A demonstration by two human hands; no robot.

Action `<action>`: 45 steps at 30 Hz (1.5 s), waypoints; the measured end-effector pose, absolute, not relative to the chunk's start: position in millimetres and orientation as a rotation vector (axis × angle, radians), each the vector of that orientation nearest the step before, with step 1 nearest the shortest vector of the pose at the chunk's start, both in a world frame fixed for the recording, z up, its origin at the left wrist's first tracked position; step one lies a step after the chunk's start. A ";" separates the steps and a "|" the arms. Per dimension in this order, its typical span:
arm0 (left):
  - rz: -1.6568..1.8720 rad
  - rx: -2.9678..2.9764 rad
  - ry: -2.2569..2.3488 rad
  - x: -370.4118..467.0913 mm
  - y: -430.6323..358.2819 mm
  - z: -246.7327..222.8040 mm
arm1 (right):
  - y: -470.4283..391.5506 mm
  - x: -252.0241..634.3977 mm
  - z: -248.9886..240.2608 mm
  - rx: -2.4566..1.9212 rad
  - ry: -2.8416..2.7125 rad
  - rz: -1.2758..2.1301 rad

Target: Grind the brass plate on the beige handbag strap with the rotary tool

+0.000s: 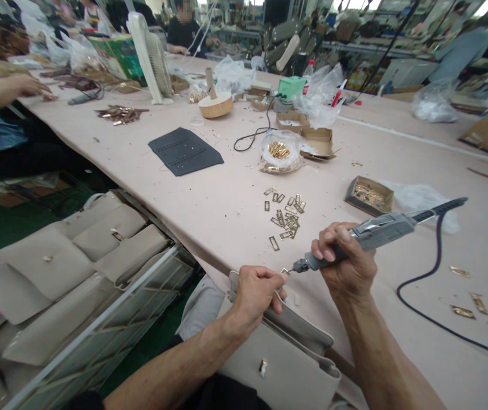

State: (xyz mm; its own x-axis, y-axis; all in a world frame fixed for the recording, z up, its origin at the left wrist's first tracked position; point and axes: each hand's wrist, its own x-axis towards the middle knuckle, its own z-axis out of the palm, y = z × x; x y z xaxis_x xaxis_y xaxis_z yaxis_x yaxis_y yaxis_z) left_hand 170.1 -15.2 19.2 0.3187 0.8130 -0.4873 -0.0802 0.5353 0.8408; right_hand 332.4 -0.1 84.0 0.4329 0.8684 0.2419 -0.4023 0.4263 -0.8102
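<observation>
My right hand point(348, 259) is wrapped round a grey electric screwdriver point(382, 232) with a black cord. Its bit points left and meets a small metal frame point(285, 272) at my left fingertips. My left hand point(258, 290) is closed, pinching that frame against the flap of a beige bag point(282, 359), which rests at the table edge by my lap. A small gold clasp piece point(263, 367) sits on the bag's front. Past my hands lies a loose pile of rectangular metal frames point(288, 219). How the fingers grip under the flap is hidden.
Beyond the pile are a bag of gold parts point(281, 151), a cardboard box of small parts point(369, 195) and a dark panel point(185, 151). Several beige bags point(47, 262) fill a rack at left. A co-worker's hand point(28, 86) is at far left. A white fan point(147, 57) stands farther back.
</observation>
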 end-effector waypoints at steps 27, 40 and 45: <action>0.716 0.795 1.122 172.5 -16.9 23.2 | -0.4 334.5 82.7 -0.724 -0.710 0.896; 0.703 0.803 1.157 174.2 -16.3 26.2 | 1.8 335.0 81.4 -0.772 -0.659 0.873; 0.711 0.800 1.149 173.7 -16.7 25.5 | 1.8 335.7 80.4 -0.775 -0.639 0.873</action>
